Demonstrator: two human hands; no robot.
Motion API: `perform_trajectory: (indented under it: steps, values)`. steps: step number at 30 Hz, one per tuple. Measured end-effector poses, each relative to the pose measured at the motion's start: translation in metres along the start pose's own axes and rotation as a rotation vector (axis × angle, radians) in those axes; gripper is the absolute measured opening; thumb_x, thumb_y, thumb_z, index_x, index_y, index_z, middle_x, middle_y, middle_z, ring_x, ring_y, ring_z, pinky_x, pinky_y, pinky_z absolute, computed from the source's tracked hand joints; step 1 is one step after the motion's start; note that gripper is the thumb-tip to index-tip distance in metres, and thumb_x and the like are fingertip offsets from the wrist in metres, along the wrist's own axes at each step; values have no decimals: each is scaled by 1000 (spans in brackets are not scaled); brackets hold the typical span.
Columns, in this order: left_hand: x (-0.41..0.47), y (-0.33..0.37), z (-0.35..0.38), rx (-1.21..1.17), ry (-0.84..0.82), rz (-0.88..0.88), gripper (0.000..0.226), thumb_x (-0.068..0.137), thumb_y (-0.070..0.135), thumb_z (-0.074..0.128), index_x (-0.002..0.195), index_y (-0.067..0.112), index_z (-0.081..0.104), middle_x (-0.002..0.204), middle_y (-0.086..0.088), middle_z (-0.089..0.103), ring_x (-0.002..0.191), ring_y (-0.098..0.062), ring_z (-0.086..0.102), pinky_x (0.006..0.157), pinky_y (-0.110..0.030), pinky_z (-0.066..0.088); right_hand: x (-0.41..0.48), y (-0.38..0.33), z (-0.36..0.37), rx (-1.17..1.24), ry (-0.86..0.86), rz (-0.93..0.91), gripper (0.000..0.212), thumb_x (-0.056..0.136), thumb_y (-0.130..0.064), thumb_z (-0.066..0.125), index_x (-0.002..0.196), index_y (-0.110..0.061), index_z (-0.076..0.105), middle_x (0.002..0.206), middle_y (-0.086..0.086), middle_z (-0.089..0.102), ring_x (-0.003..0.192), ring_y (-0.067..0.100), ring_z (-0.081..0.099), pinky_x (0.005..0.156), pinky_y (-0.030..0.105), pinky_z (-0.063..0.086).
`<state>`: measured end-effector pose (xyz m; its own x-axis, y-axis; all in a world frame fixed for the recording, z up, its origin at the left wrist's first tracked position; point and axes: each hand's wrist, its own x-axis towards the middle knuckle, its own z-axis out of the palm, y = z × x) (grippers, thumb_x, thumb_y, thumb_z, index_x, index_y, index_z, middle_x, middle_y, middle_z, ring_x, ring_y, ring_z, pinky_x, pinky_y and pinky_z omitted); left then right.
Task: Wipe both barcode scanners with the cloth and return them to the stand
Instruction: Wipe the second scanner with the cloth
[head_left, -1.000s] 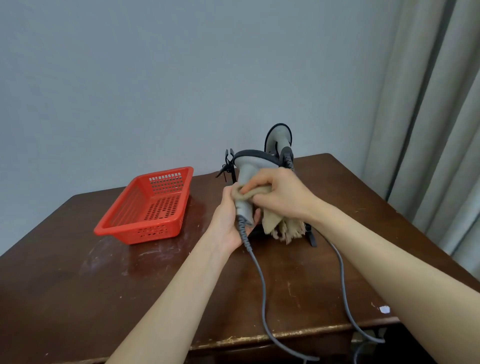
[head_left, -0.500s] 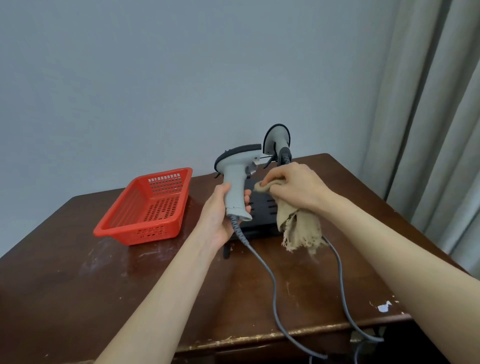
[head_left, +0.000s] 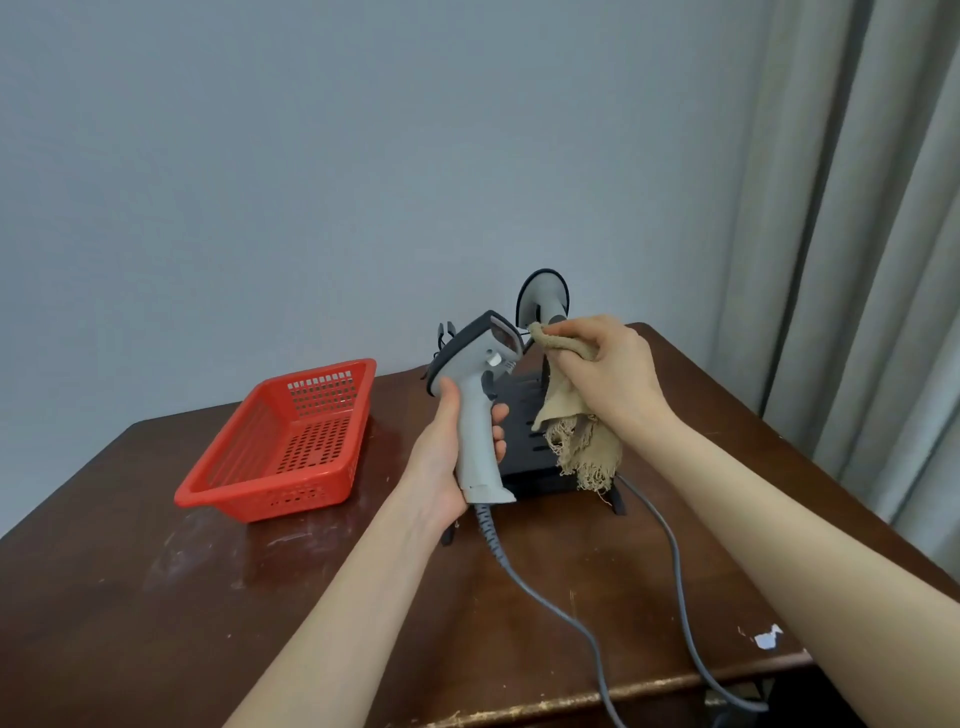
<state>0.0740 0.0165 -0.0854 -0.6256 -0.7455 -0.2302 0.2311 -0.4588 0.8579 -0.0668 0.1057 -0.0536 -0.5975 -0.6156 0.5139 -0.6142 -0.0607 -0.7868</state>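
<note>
Above the middle of a dark brown wooden table (head_left: 519, 623), a light grey pistol-shaped barcode scanner (head_left: 480, 410), gripped by its handle in the left hand (head_left: 447, 462), window facing three o'clock. Just beside that window, a frayed beige cloth (head_left: 571, 415), bunched in the clenched right hand (head_left: 608, 374). Behind, at twelve o'clock, a second grey scanner (head_left: 543, 293) upright in the black slotted stand (head_left: 535, 457). At nine o'clock, a red perforated plastic basket (head_left: 291, 441). Two grey cables (head_left: 545, 603) trailing toward six o'clock.

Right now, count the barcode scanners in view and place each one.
2. One scanner is held upright in the left hand; the other scanner sits on the black stand behind the right hand, partly hidden.
</note>
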Motion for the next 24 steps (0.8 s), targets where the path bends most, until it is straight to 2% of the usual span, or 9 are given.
perform_trajectory:
  steps: [2,3,7,9,12,16,24]
  values:
    - [0,-2,0,-43,-38,-12,59,88,58,46,110,6,62,76,-1,69,53,-10,57,53,-26,54,0,-3,-1,-50,15,-55,23,86,-18,61,104,-31,70,101,-6,65,95,13,60,81,33,50]
    - [-1,-2,0,-57,-63,-21,58,89,58,44,110,7,62,74,-1,67,51,-10,55,51,-25,53,0,-5,-2,-83,26,-85,26,86,-17,60,105,-31,69,101,-6,65,95,14,60,81,35,50]
    - [-7,-5,6,-68,-135,-45,57,87,62,42,102,10,61,66,0,54,44,-9,45,38,-19,42,0,-15,-2,-161,43,-212,31,86,-11,56,103,-31,71,93,-12,58,84,9,56,70,26,45]
    - [-11,-7,11,-73,-139,-62,56,86,63,42,91,11,60,62,-1,50,41,-8,42,36,-18,40,-2,-20,0,-174,18,-270,32,85,-9,56,104,-30,72,90,-14,52,81,8,54,67,27,44]
    - [-13,-9,17,-98,-131,-84,57,85,66,40,81,12,57,58,0,46,38,-7,39,34,-16,36,-2,-24,0,-282,-10,-306,34,85,-12,56,106,-34,71,94,-11,56,81,14,57,61,29,42]
    - [-12,-11,19,-103,-121,-93,58,86,66,38,81,11,56,56,0,46,37,-7,39,33,-16,35,0,-24,-6,-400,11,-280,29,87,-19,57,104,-37,71,95,-7,58,77,18,58,57,26,32]
    - [-12,-15,22,-95,-102,-87,59,86,66,37,82,11,56,56,0,48,37,-7,40,34,-16,36,-1,-25,-11,-546,-4,-145,25,88,-24,52,102,-32,71,101,-4,57,81,27,59,60,28,35]
